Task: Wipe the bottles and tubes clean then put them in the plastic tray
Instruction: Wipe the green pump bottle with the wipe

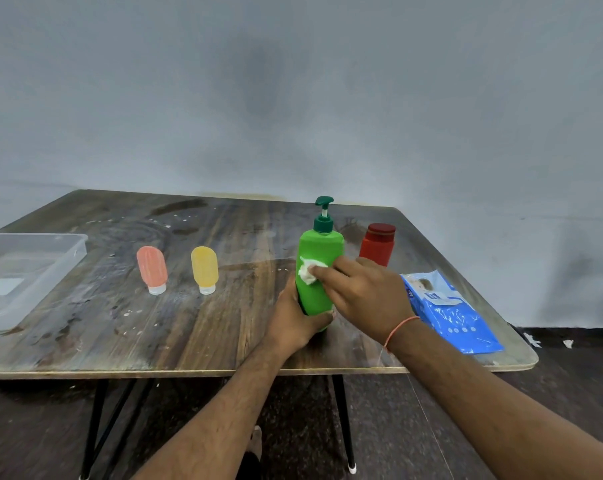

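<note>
I see the green pump bottle [320, 268] standing upright near the table's [189, 327] front edge, right of centre: smooth matte plastic, rounded shoulders, a darker green pump head on top. My left hand [298, 320] wraps around its base, thumb across the front and fingers curled behind. My right hand [365, 292] reaches in from the right, fingertips pinching a crumpled white wipe [309, 270] flat against the bottle's front, with a thin orange thread around that wrist. Just behind stands a red bottle [377, 244] with a darker cap, partly hidden by my knuckles. Further left two soft ribbed tubes stand on their clear caps, one yellow [204, 269], one pink [151, 268]. The clear plastic tray [72, 251] sits at the far left edge; it looks empty, though glare blurs its floor. A glossy blue wipes pack [449, 311] lies at the right on the worn wood-grain tabletop.
</note>
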A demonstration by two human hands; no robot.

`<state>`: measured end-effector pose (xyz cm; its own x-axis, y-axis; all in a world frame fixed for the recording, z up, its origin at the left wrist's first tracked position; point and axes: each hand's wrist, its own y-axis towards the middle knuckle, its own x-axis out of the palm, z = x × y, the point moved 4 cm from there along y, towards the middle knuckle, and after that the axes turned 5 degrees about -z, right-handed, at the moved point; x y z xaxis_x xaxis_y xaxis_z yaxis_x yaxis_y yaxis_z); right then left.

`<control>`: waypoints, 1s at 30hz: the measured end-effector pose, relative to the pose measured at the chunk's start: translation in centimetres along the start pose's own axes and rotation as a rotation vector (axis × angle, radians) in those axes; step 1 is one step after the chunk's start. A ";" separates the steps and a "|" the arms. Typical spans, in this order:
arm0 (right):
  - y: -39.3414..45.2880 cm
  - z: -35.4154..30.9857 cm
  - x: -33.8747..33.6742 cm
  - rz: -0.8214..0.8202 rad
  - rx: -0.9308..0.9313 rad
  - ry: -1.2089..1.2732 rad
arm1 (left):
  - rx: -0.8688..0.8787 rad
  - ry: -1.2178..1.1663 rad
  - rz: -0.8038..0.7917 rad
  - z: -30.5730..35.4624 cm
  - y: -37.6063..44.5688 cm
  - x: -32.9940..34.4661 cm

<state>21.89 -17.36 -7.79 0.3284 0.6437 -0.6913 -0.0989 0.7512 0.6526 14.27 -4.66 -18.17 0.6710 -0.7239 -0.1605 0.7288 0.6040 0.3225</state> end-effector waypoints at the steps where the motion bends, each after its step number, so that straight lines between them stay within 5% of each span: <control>1: -0.6 -0.1 0.6 -0.038 -0.014 0.025 | 0.011 0.002 0.002 -0.1 0.1 0.0; 10: -3.7 -0.8 3.2 -0.228 -0.075 0.157 | -0.008 0.017 0.044 -0.1 0.6 0.5; 22: -0.4 2.9 -0.2 0.080 0.274 0.170 | -0.043 0.134 -0.002 -0.1 0.2 -0.1; 30: -5.8 0.9 4.7 -0.184 0.383 0.474 | -0.073 0.023 -0.034 -0.3 0.0 -0.1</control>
<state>24.80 -18.84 -14.54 -0.1525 0.5693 -0.8079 0.2909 0.8071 0.5138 14.24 -4.45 -18.42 0.6482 -0.7369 -0.1921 0.7585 0.6025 0.2482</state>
